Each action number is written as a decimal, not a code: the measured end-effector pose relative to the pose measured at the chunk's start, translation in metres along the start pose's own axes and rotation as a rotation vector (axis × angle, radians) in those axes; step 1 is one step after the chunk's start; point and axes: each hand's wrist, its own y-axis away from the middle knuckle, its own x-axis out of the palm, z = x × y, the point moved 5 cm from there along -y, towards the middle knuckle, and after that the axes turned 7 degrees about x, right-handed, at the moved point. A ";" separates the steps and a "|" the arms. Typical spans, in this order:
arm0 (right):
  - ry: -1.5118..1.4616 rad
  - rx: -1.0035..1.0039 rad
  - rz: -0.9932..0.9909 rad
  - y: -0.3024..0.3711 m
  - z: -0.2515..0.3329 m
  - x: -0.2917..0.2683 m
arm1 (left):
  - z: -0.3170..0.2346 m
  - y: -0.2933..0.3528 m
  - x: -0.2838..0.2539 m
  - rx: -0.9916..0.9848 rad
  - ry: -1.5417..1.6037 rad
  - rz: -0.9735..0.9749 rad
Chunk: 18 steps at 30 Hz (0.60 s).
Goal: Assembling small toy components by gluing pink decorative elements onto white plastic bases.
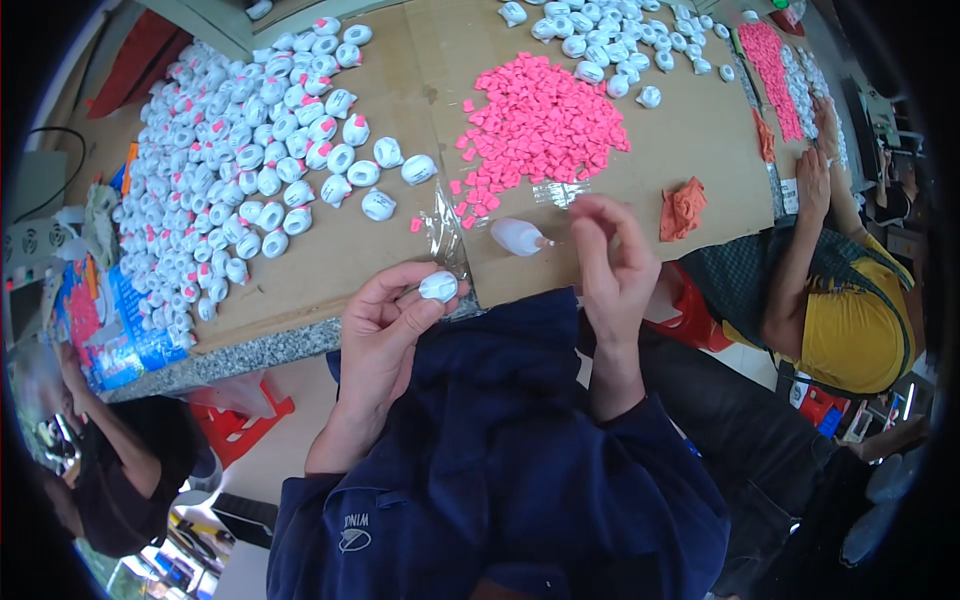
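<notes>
My left hand pinches a small white rounded plastic piece between thumb and fingertips, just over the table's front edge. To the right my right hand is raised with its fingers loosely curled and apart, and nothing shows in it. Between the hands lies a small translucent squeeze bottle on its side, its narrow tip toward my right hand, not touching it. Beyond it spreads a heap of small pink pieces. Many similar white pieces cover the left of the table, several with pink parts on them.
Cardboard covers the tabletop, with a grey stone edge in front. More white pieces lie at the back. A crumpled orange cloth rests at right. A person in yellow works at right; another in dark clothes sits at left.
</notes>
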 end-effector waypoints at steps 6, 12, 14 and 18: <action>0.497 -0.259 -0.158 -0.028 0.012 0.002 | 0.002 0.000 0.002 0.000 -0.016 0.018; 0.556 -0.262 -0.138 -0.027 0.011 0.006 | 0.003 0.001 0.003 -0.003 -0.018 0.028; 0.601 -0.376 -0.158 -0.026 0.015 0.005 | 0.003 0.002 0.004 -0.008 -0.010 0.025; 0.379 -0.173 -0.142 -0.003 0.008 -0.002 | 0.005 0.000 0.006 -0.013 0.029 0.062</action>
